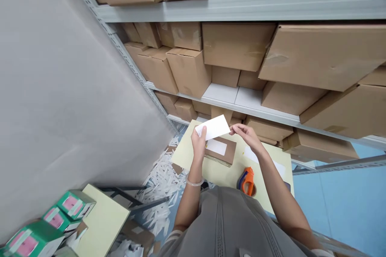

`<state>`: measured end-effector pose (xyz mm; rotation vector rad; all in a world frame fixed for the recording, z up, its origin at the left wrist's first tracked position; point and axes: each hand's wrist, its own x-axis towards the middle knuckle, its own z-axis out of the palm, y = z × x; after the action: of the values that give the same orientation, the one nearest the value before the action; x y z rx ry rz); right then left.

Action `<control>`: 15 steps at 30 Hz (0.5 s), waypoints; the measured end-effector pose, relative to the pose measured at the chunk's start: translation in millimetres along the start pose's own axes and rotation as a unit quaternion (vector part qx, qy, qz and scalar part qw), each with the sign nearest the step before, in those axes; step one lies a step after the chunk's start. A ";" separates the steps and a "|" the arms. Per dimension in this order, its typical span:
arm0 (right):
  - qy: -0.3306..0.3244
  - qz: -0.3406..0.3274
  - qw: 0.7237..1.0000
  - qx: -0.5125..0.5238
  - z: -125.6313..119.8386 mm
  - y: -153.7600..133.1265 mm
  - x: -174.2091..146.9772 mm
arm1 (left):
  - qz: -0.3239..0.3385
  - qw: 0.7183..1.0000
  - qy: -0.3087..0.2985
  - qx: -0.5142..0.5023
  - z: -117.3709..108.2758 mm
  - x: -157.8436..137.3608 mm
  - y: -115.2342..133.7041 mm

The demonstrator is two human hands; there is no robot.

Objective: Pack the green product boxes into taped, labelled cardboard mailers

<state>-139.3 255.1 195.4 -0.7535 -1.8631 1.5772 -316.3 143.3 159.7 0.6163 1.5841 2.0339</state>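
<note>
My left hand (198, 143) grips a blank white paper label (214, 127) by its left end, thumb on top. At the label's right corner, the thumb and fingers of my right hand (245, 134) are pinched together. Below the label, a flat brown cardboard package (230, 153) lies on the pale yellow table (184, 149). A white rectangle (216, 147) sits on the package's top face. An orange and blue tape dispenser (248, 180) rests near the table's front edge. More white paper (280, 168) lies partly under my right forearm.
Grey metal shelving (241, 10) full of cardboard boxes (238, 46) rises beyond the table. White paper strips (158, 192) litter the floor at left. Green boxes (74, 204) stand on a second table (104, 221) at lower left, beside a grey wall (60, 88).
</note>
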 end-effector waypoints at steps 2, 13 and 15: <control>-0.015 -0.019 0.999 -0.022 16.7 -19.2 6.4 | 0.040 0.999 0.014 0.026 -13.6 4.7 24.9; 0.016 -0.008 0.999 -0.040 80.5 -25.8 10.6 | 0.072 0.990 0.010 0.120 -66.2 21.5 47.1; 0.045 0.002 0.999 -0.006 89.7 -22.0 6.3 | 0.122 0.972 0.038 0.197 -68.3 21.7 49.6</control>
<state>-210.8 197.2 205.6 -0.8219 -1.8089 1.5097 -380.4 95.0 193.7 0.9258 2.0692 1.9382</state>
